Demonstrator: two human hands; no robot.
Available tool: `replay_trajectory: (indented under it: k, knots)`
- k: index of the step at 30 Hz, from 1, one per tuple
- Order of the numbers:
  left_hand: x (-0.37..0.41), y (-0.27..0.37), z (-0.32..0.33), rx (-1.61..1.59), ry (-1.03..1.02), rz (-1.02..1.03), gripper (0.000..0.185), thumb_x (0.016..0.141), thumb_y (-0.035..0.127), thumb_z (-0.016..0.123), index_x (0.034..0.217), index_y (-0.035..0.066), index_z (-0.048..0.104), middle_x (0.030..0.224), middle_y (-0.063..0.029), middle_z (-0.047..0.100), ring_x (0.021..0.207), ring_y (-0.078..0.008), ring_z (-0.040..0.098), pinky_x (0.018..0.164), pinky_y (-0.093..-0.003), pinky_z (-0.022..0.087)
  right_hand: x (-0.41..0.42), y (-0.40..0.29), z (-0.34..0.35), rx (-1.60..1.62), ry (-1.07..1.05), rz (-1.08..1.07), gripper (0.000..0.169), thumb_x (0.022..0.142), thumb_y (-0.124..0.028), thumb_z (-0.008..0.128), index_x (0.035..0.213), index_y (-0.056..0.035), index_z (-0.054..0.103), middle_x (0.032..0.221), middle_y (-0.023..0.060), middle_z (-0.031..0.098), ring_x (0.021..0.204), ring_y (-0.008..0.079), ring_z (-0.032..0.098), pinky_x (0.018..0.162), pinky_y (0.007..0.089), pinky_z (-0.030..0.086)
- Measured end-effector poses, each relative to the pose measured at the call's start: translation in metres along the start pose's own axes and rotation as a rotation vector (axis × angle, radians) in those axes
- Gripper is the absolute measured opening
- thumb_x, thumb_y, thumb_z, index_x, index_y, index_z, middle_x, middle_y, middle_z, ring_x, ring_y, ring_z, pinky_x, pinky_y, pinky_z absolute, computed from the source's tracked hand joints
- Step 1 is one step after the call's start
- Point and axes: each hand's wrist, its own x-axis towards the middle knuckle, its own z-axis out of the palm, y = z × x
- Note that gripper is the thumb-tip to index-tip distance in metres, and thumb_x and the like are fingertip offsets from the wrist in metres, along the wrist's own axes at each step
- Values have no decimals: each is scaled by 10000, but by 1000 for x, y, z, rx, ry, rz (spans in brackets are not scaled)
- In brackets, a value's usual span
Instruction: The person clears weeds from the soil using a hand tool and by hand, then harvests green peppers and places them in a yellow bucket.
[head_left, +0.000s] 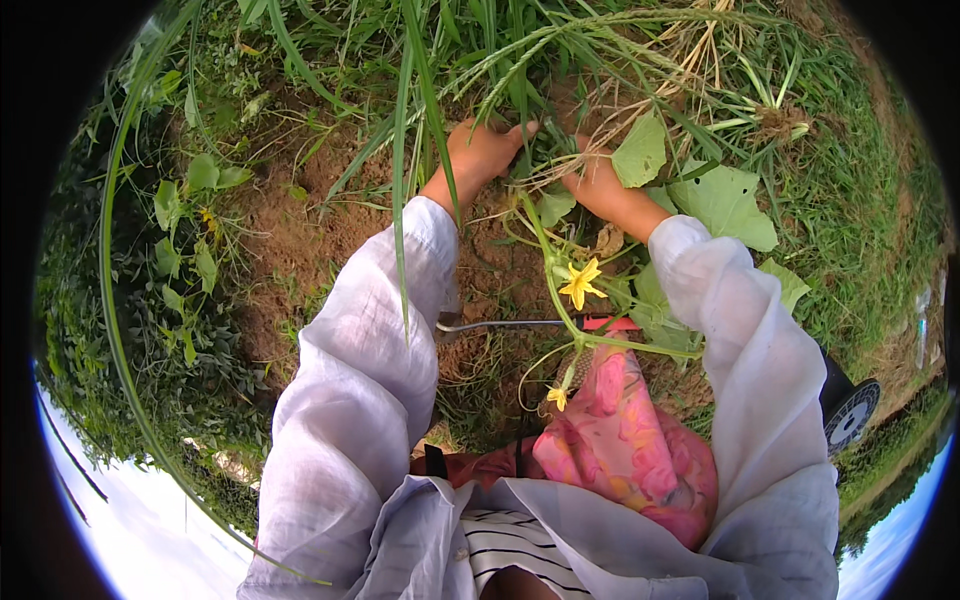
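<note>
My left hand (484, 155) is curled low in the grass with its thumb pointing right; its fingertips are hidden. My right hand (600, 186) reaches in from the other side, its fingers partly covered by dry stems and a leaf. Between them is a small green grass clump (553, 142), and whether either hand grips it is unclear. Below the hands runs a cucurbit vine (551, 262) with a yellow flower (581, 283) and broad leaves (724, 202). A hand tool (517, 323) with a thin metal shaft and red handle lies on the soil behind the vine, its head partly hidden by my left sleeve.
Tall grass blades (405, 150) hang before my left forearm. Uprooted weeds with soil on their roots (780, 124) lie at upper right. Brown soil (300, 217) shows at left beside leafy plants (169, 247). A black wheel-like object (851, 416) stands beyond my right sleeve.
</note>
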Motion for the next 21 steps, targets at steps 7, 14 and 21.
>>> replay_trajectory:
  k: [7,14,21]
  knots:
    - [24,-6,11,130,149,-26,445,767,429,659,941,19,661,770,-116,665,597,-215,625,638,-329,483,15,-10,-11,-59,-271,141,251,760,-206,627,768,39,574,786,235,599,705,329,589,644,386,458]
    - [27,-8,21,229,292,98,472,777,361,615,1077,-2,594,983,-170,646,878,-272,629,792,-365,466,9,14,8,-48,-48,-45,265,792,-221,625,763,36,571,699,207,571,656,362,556,620,406,451]
    - [22,-3,16,200,260,106,410,779,345,557,1064,53,600,1046,-190,614,979,-374,574,858,-423,447,13,-5,-3,-180,-32,27,349,784,-273,659,772,60,554,666,241,547,652,400,558,594,441,445]
